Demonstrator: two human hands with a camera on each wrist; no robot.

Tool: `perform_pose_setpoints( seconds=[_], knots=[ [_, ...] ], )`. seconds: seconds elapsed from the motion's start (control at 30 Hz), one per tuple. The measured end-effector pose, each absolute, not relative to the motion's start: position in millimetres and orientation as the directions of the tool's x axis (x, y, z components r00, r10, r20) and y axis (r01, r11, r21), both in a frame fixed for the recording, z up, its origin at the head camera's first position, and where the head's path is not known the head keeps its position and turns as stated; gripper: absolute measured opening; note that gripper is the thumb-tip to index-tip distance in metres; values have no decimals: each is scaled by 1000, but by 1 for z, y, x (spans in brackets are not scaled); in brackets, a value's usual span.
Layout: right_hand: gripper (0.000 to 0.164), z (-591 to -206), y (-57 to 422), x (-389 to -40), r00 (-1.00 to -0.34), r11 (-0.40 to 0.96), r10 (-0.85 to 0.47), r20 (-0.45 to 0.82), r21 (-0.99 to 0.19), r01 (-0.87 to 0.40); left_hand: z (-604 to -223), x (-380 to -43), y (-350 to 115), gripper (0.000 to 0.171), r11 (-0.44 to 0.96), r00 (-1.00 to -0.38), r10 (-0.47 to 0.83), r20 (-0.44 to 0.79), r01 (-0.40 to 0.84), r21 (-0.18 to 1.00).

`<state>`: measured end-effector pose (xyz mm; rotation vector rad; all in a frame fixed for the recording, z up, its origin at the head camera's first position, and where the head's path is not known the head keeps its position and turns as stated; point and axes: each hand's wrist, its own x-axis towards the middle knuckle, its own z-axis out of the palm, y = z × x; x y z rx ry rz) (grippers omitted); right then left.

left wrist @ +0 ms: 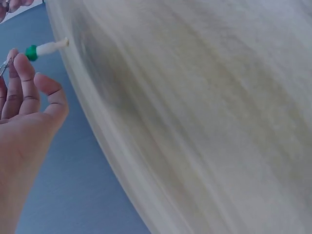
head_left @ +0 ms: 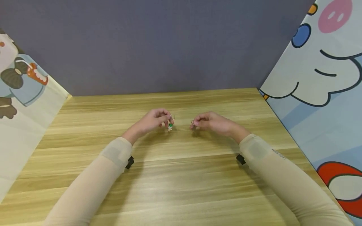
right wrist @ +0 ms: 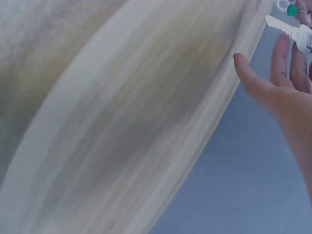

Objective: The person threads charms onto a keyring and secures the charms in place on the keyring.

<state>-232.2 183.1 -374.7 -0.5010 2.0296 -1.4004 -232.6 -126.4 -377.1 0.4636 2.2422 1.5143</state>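
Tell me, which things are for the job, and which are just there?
For the job:
key, held in the right grip
thin metal bit, in the left grip
green-and-white charm, hanging by the left grip

Just there:
wooden table
dark wall behind
cartoon panel on the right
cartoon panel on the left

Narrow gap btwn L hand (head_left: 154, 121) & R hand (head_left: 213, 122); wider btwn sleeves (head_left: 90, 182); wall (head_left: 169, 47) blocks far side.

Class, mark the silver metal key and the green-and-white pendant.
Silver metal key (right wrist: 292, 31): right wrist view, where blade meets head.
Green-and-white pendant (left wrist: 47, 48): left wrist view, white middle section.
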Motion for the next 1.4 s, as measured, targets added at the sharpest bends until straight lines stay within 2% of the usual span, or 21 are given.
perform_pose_setpoints(
  seconds=[0.2,0.5,0.67,1.03,1.23,1.4],
  knots=[
    [29,-367,180,-230,-754,315,-607,-251,-947,62,-373,-232,-126,26,362,-865,490,-112,85,928],
    [35,-359,174,-228,-872,314,-460,-167,-949,16,-372,-226,-122,29,405,-867,486,-107,115,907],
    [35,-359,171,-226,-906,296,-398,-144,-955,21,-368,-222,-116,24,403,-892,445,-80,120,907],
    [35,-358,164,-216,-934,337,-358,4,-932,-134,-359,-217,-100,27,164,-914,405,-35,35,986],
    [35,-359,155,-211,-923,276,-372,96,-938,-209,-356,-212,-95,21,117,-925,378,-25,21,993],
    [29,-358,150,-207,-925,265,-359,124,-937,-229,-354,-208,-92,19,88,-928,373,8,44,995]
  ],
)
